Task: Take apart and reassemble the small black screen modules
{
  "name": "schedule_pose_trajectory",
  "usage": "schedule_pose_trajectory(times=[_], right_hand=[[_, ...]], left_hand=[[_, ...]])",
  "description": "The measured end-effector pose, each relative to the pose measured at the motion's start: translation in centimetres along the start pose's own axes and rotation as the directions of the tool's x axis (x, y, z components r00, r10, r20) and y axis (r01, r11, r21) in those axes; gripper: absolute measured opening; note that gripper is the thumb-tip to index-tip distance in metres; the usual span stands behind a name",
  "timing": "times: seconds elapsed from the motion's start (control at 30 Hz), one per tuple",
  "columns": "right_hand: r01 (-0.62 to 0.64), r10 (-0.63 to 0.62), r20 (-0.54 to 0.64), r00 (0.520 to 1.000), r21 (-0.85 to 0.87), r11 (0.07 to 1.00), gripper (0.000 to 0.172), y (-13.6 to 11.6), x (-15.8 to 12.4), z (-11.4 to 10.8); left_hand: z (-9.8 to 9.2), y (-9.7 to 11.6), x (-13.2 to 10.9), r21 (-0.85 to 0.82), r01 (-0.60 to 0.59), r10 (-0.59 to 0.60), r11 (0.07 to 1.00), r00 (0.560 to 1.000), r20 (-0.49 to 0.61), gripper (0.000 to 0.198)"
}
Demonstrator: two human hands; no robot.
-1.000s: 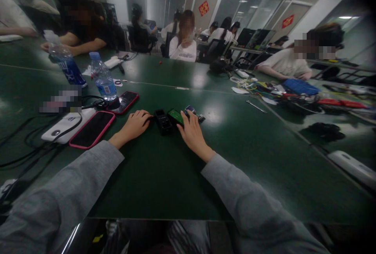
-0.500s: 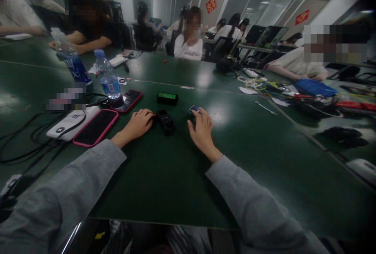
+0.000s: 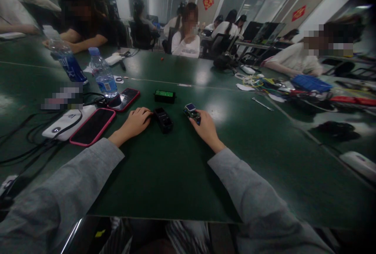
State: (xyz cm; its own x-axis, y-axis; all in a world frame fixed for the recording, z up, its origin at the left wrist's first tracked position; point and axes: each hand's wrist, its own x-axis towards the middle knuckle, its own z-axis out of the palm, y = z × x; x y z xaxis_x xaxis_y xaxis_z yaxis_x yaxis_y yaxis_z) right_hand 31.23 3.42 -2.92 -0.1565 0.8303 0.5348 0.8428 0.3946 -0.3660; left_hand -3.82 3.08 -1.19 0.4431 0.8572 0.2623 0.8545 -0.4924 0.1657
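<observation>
My left hand lies on the green table with its fingers curled, the fingertips touching the left end of a small black box. My right hand is closed around a small circuit module with a blue square top, lifted slightly off the table. A green circuit board in a black frame lies further back, apart from both hands.
Two phones in pink cases, a white power bank and black cables lie to the left. Two water bottles stand behind them. Other people sit around the table; tools and wires clutter the right.
The green board went from under my right hand to further back on the table. My right hand then closed on the small blue-topped module and raised it. My left hand stayed put.
</observation>
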Motion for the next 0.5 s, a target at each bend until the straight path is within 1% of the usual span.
schedule_pose_trajectory(times=[0.07,0.13,0.2,0.23,0.27,0.33,0.4,0.47,0.5], right_hand=[[-0.011,0.009,-0.043,0.999,-0.035,0.999,0.054,-0.9,0.0,-0.4],[0.000,-0.006,-0.109,0.994,-0.059,0.998,0.057,-2.3,-0.1,-1.0],[0.058,-0.065,-0.128,0.990,-0.057,0.997,0.057,-4.2,-0.4,-1.4],[0.103,-0.107,-0.106,0.989,-0.046,0.994,0.057,-5.2,-0.7,-1.5],[0.152,-0.154,-0.065,0.986,-0.031,0.988,0.057,-6.3,-1.1,-1.6],[0.251,-0.251,0.059,0.966,0.004,0.968,0.058,-8.2,-1.7,-1.5],[0.335,-0.339,0.203,0.919,0.058,0.941,0.061,-9.4,-2.2,-1.4],[0.363,-0.387,0.310,0.868,0.135,0.922,0.064,-9.8,-2.3,-1.3],[0.357,-0.394,0.336,0.856,0.170,0.919,0.063,-9.8,-2.3,-1.3]], left_hand=[[-0.1,0.0,-0.1,-0.011,-0.001,0.001,1.000,1.000,-0.002,0.036],[-0.1,0.0,-0.1,-0.020,-0.003,0.002,1.000,1.000,-0.004,0.036],[-0.1,-0.1,-0.1,-0.026,-0.007,0.007,1.000,1.000,-0.009,0.036],[0.0,-0.2,-0.1,-0.029,-0.012,0.012,1.000,1.000,-0.011,0.036],[0.1,-0.2,-0.1,-0.032,-0.017,0.017,0.999,1.000,-0.014,0.036],[0.3,-0.4,-0.1,-0.037,-0.022,0.021,0.999,1.000,-0.022,0.035],[0.4,-0.5,-0.1,-0.042,-0.022,0.021,0.999,0.999,-0.025,0.036],[0.3,-0.4,-0.1,-0.039,-0.019,0.019,0.999,1.000,-0.017,0.036],[0.3,-0.3,-0.1,-0.035,-0.017,0.017,0.999,1.000,-0.013,0.037]])
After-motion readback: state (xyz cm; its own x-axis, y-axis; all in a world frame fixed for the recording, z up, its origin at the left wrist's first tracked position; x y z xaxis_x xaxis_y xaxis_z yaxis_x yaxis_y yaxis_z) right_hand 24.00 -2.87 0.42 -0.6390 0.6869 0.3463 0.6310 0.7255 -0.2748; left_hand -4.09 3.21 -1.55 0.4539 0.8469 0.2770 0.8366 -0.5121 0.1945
